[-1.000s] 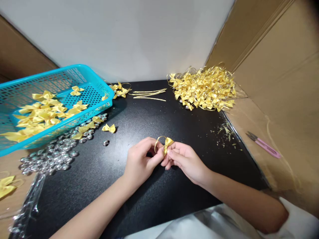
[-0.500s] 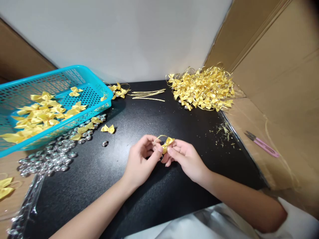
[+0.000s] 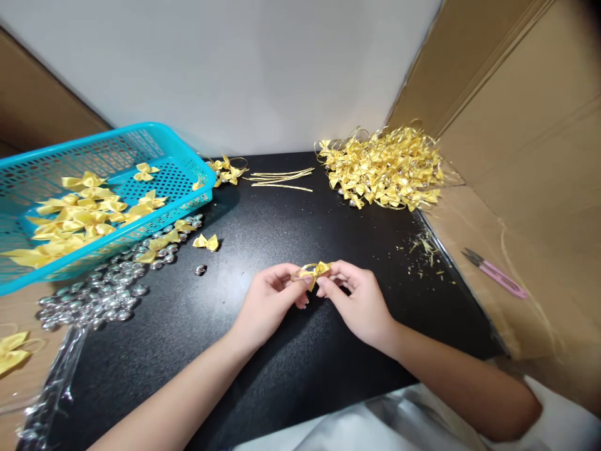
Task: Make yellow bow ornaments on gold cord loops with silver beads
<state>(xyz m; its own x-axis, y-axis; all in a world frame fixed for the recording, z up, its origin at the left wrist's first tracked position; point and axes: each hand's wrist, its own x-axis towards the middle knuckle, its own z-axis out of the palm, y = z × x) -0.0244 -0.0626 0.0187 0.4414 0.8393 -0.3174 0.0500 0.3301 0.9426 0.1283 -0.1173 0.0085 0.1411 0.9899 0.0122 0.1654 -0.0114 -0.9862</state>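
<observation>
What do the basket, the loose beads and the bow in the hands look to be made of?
Basket: molded plastic, glossy turquoise; thin perforated walls.
Loose beads: silvery, mirror-like, bright highlights; metal or metal-coated plastic, can't tell which.
Bow in the hands: likely satin ribbon, soft yellow sheen along its folds.

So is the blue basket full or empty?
Neither, it's partly filled: yellow bows lie inside the blue basket, mostly toward the left, and bare holed floor shows toward the right.
</observation>
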